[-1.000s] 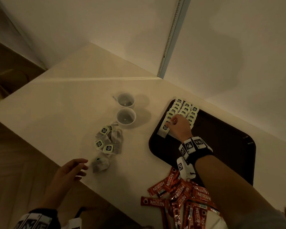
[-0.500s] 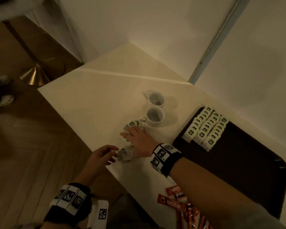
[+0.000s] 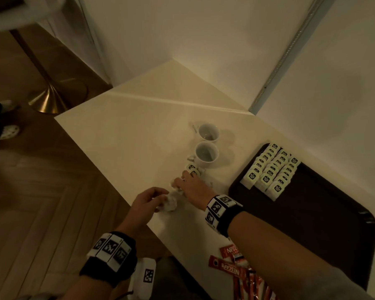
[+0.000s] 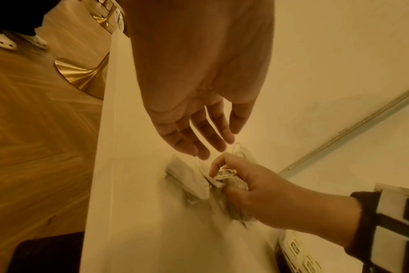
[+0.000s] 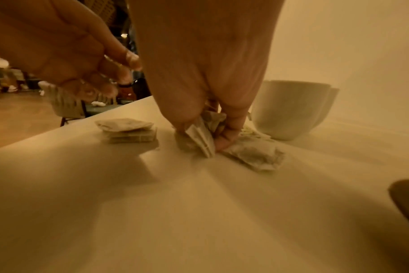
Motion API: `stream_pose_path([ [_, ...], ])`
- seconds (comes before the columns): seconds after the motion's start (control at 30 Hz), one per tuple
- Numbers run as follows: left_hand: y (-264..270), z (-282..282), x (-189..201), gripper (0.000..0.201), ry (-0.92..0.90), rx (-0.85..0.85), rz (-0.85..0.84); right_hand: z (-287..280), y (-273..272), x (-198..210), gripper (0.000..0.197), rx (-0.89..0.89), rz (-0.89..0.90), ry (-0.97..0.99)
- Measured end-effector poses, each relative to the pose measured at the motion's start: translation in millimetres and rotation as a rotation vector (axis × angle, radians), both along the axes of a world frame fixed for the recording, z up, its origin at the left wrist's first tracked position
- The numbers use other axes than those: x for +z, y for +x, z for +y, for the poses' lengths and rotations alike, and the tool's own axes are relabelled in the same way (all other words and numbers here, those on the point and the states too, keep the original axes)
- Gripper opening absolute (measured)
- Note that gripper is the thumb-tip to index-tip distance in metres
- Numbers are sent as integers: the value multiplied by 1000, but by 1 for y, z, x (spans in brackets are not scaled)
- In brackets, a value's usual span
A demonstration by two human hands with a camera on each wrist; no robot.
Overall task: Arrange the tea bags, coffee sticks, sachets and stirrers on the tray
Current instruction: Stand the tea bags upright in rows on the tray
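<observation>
The right hand (image 3: 194,188) pinches some loose tea bags (image 5: 199,136) from the pile on the table (image 3: 128,135), beside the cups (image 3: 206,153). The left hand (image 3: 146,203) hovers relaxed over a small stack (image 5: 128,134). Three tea bag rows (image 3: 271,172) lie on the tray (image 3: 312,213).

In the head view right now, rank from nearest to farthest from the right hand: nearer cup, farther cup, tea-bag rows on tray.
From the right hand:
1. Nearer cup, just beyond the fingertips.
2. Farther cup, behind the first, toward the wall.
3. Tea-bag rows, to the right on the tray.
</observation>
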State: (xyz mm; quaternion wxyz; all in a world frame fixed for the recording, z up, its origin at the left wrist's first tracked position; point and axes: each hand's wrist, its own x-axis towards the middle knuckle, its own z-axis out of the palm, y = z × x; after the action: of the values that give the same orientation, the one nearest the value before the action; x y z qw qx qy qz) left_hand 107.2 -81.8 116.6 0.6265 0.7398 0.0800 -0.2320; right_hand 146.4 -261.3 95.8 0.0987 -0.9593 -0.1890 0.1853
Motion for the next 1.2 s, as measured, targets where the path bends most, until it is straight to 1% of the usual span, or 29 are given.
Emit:
stream_pose_path([
  [0.13,11,-17,-3,21,1,109,-43,-13,-2,5,22,-191,6,304],
  [0.17,13,-21,-1,26,32,95,-73,-17,-2,9,22,-242,11,375],
  [0.23,20,-29,5,40,98,-13,-144,-24,-2,20,19,-347,-5,515],
  [0.27,23,-35,10,44,100,-71,-163,-26,0,28,18,-397,-25,585],
  [0.3,25,-41,15,43,56,-105,-160,-28,0,39,19,-446,-39,641],
  [0.33,26,-49,22,37,-44,-103,-111,-29,1,50,20,-478,-65,689],
  [0.37,26,-58,30,31,-203,-66,-4,-29,1,61,20,-502,-80,711],
  [0.4,26,-68,37,30,-391,-25,132,-28,0,71,17,-517,-98,726],
  [0.43,25,-77,43,35,-568,8,262,-27,-2,80,14,-539,-96,730],
  [0.47,25,-85,48,42,-698,13,350,-24,-4,87,14,-555,-87,727],
  [0.5,25,-90,53,50,-783,0,403,-23,-6,92,18,-571,-61,709],
  [0.57,27,-97,60,61,-850,-43,450,-24,-8,98,26,-609,-1,678],
  [0.63,30,-100,62,68,-812,-108,450,-31,-9,106,27,-658,49,684],
  [0.73,32,-105,63,74,-734,-243,437,-48,-10,111,23,-677,53,679],
  [0.77,31,-107,64,71,-708,-286,430,-55,-12,112,24,-687,56,687],
  [0.8,29,-109,64,64,-672,-330,415,-60,-14,113,29,-705,70,692],
  [0.87,24,-115,64,39,-626,-408,395,-71,-18,114,38,-754,119,733],
  [0.9,21,-118,64,30,-623,-415,405,-76,-19,115,38,-790,151,798],
  [0.93,19,-121,63,27,-628,-403,423,-80,-21,117,35,-833,187,890],
  [1.0,18,-126,62,30,-646,-361,448,-87,-25,122,25,-897,259,1081],
  [1.03,18,-127,62,36,-655,-349,443,-91,-26,124,20,-920,279,1162],
  [1.1,18,-131,60,49,-635,-351,378,-98,-28,128,11,-970,291,1282],
  [1.13,18,-133,61,50,-600,-359,320,-100,-30,131,8,-985,290,1306],
  [1.17,18,-136,63,44,-559,-361,248,-102,-30,134,7,-987,281,1311],
  [1.2,18,-140,66,34,-517,-347,174,-104,-31,135,6,-971,252,1275],
])
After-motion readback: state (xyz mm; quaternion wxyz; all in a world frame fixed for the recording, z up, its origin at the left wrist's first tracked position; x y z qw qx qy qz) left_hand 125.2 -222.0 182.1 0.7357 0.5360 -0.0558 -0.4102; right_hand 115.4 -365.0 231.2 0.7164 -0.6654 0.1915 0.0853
